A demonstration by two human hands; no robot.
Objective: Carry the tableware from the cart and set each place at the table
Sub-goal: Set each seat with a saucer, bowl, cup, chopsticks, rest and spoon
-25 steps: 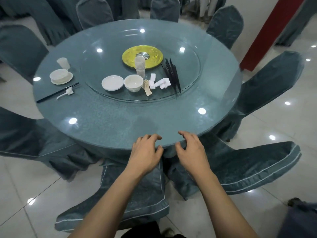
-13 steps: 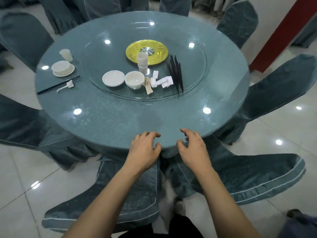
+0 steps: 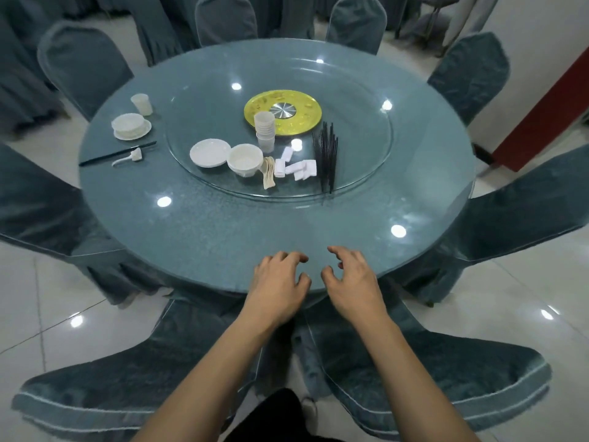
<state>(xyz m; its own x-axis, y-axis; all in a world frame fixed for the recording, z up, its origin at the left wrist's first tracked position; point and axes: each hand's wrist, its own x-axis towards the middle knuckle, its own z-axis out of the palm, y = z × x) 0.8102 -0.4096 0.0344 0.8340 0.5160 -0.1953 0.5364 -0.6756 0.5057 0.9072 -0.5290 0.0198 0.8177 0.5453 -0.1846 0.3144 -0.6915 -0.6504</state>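
At the near rim, hands come in empty

Far left, one place is laid: bowl [image 3: 127, 122] on saucer [image 3: 146, 129], cup [image 3: 142, 104], chopsticks [image 3: 118, 153], spoon [image 3: 127, 158]. Stock waits on the turntable [image 3: 366, 173], plate [image 3: 210, 153] to chopstick bundle [image 3: 326, 161]. Our left hand [image 3: 277, 282] and right hand [image 3: 350, 279] have moved from the table [image 3: 223, 237] edge over its top, loosely curled, holding nothing; we judge a reach for stock comes next
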